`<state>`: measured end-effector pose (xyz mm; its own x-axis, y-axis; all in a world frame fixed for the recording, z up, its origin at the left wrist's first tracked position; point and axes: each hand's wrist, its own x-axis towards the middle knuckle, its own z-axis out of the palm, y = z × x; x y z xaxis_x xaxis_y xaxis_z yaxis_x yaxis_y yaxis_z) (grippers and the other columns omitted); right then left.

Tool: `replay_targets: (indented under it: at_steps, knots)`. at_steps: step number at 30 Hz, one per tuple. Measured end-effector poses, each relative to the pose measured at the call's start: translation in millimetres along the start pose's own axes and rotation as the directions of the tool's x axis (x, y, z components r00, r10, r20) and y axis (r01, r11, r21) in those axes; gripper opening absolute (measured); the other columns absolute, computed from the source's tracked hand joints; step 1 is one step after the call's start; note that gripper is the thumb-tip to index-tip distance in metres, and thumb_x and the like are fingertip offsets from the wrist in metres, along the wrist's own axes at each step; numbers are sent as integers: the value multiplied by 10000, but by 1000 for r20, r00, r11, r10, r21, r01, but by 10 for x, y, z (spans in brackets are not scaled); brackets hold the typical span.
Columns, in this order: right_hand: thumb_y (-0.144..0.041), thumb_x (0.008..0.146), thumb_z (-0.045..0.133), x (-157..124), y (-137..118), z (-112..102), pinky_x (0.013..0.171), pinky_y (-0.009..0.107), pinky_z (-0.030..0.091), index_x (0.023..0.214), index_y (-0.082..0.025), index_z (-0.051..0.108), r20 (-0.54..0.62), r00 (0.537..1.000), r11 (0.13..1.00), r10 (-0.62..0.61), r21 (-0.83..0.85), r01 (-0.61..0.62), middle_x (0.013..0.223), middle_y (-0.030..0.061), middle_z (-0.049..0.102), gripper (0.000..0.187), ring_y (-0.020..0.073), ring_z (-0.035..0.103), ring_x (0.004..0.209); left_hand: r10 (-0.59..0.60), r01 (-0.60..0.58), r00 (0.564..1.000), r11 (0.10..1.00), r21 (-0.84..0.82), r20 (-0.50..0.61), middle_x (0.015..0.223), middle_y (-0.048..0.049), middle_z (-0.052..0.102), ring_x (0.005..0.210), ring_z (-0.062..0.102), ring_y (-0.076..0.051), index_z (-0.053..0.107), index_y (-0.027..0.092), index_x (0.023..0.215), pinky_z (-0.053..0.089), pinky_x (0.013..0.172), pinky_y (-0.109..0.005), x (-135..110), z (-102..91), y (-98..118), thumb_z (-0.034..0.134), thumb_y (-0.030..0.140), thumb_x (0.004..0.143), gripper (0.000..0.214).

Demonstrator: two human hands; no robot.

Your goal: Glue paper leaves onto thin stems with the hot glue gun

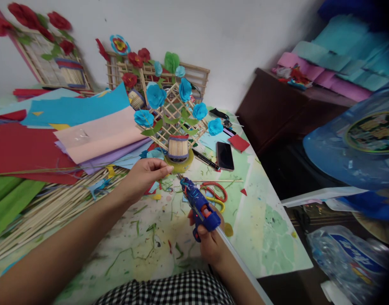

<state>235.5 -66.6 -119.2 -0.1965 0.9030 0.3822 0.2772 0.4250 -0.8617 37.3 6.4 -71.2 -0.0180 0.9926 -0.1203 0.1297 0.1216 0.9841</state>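
Observation:
My right hand (210, 243) is wrapped round a blue hot glue gun (199, 203), its nozzle pointing up and left. A long white glue stick (239, 258) trails from the gun's back end. My left hand (150, 171) is closed in a pinch just left of the nozzle; what lies between its fingertips is too small to make out. Directly beyond both hands stands a small lattice of thin sticks (169, 106) with blue paper flowers (155, 95) and green leaves. A little stick pot (178, 147) with a red and blue rim sits at its foot, by a yellowish tape roll (184, 165).
Scissors (218, 192), a black marker (205, 159) and a phone (225, 155) lie to the right. Thin sticks (54, 212) and coloured paper sheets (29, 148) cover the left side. More flower lattices (70, 72) lean at the wall. Green scraps litter the tabletop.

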Motion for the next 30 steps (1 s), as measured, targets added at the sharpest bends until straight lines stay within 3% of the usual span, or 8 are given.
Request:
replay_targets:
  at_steps: [4, 8, 15, 19, 30]
  knots:
    - [-700, 829, 341, 32, 19, -3, 617, 342, 460, 698, -203, 622, 13, 1000, 993, 20, 118, -21, 737, 72, 627, 585, 200, 588, 673, -5, 5, 1000, 1000, -15, 9, 540, 33, 483, 505, 409, -87, 594, 149, 606, 352, 489, -218, 6, -13, -38, 698, 405, 685, 287]
    - [-695, 820, 357, 48, 10, -17, 631, 336, 456, 718, -196, 609, -26, 999, 985, 48, 167, -43, 712, 57, 615, 568, 194, 587, 662, -8, 8, 1000, 999, -36, 13, 540, 33, 478, 504, 397, -83, 593, 146, 603, 344, 489, -216, 5, -16, -48, 704, 398, 683, 287]
    - [-654, 859, 322, -31, 16, -46, 506, 277, 394, 713, -183, 560, -12, 998, 994, 67, 87, -66, 681, 42, 553, 548, 161, 524, 603, -29, 29, 999, 999, -21, 29, 535, 28, 475, 501, 384, -87, 588, 151, 602, 347, 478, -220, 14, -6, -38, 701, 410, 684, 294]
    - [-666, 865, 282, -101, 77, -17, 471, 281, 395, 845, -184, 573, -30, 993, 992, 115, 64, -112, 641, 24, 516, 564, 145, 465, 519, -8, 7, 1000, 1000, 8, 18, 535, 30, 481, 503, 390, -86, 591, 153, 602, 334, 492, -221, 18, -6, -55, 689, 407, 696, 288]
    - [-669, 868, 289, -197, 153, 32, 417, 277, 393, 926, -183, 587, -14, 987, 983, 161, 94, -159, 591, 5, 464, 573, 139, 434, 472, 9, -10, 1000, 999, 41, 23, 540, 31, 509, 495, 406, -86, 604, 153, 626, 317, 491, -217, 19, -8, -99, 682, 424, 698, 291]
